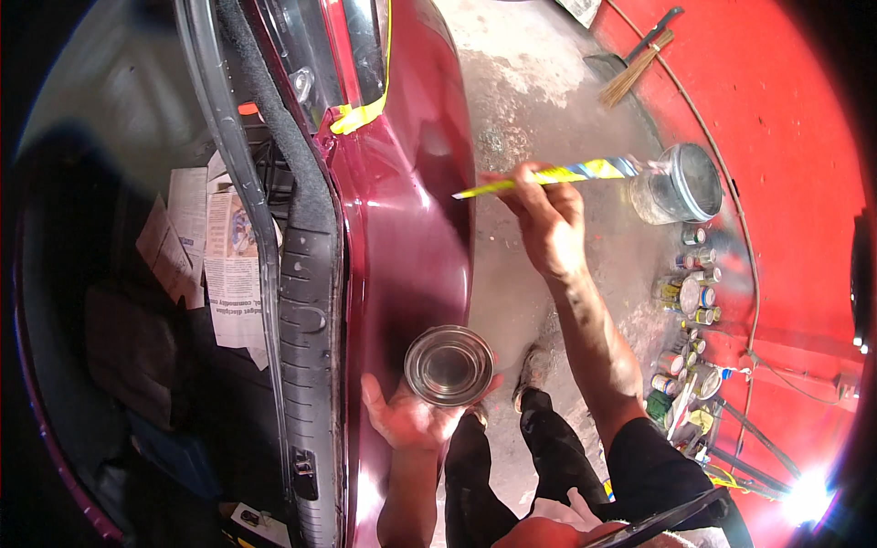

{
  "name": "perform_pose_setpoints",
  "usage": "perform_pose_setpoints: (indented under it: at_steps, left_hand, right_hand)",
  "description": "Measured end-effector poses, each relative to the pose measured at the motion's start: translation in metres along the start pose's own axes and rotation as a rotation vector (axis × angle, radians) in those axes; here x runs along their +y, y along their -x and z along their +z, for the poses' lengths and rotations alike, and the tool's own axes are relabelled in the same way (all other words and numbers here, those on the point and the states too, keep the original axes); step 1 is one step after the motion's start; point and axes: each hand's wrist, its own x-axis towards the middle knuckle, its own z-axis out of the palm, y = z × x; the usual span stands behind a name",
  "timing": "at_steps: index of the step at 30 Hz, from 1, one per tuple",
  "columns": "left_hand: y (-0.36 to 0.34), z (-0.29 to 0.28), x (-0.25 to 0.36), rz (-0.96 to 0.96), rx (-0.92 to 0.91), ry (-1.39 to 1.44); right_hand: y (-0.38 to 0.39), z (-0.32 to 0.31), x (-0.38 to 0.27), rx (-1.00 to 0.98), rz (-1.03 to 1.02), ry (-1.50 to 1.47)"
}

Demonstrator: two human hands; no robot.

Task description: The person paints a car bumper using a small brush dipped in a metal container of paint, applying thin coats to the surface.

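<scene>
My left hand (408, 418) holds a small round metal tin (449, 365), open side up, close to the dark red car body panel (406, 228). My right hand (545, 219) grips a long flat yellow and blue stick (548, 176), its thin tip pointing left and touching or nearly touching the red panel. My forearms come up from the lower edge, and my dark trousers and a shoe show on the concrete floor below.
The car's opening with a black rubber seal (306, 274) and newspaper sheets (228, 265) lies at left. A large glass jar (678, 185), several small paint cans (690, 292), a broom (635, 68) and a red wall (786, 119) are at right.
</scene>
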Motion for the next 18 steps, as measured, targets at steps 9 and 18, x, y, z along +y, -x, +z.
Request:
perform_pose_setpoints:
  at_steps: [9,18]
  left_hand:
    - [0.007,0.002,-0.031,-0.087,-0.144,0.092]
    - [0.031,-0.023,-0.060,-0.143,0.039,0.009]
  right_hand:
    - [0.158,-0.131,-0.008,0.291,0.423,0.305]
    - [0.274,-0.165,0.004,0.383,0.702,0.418]
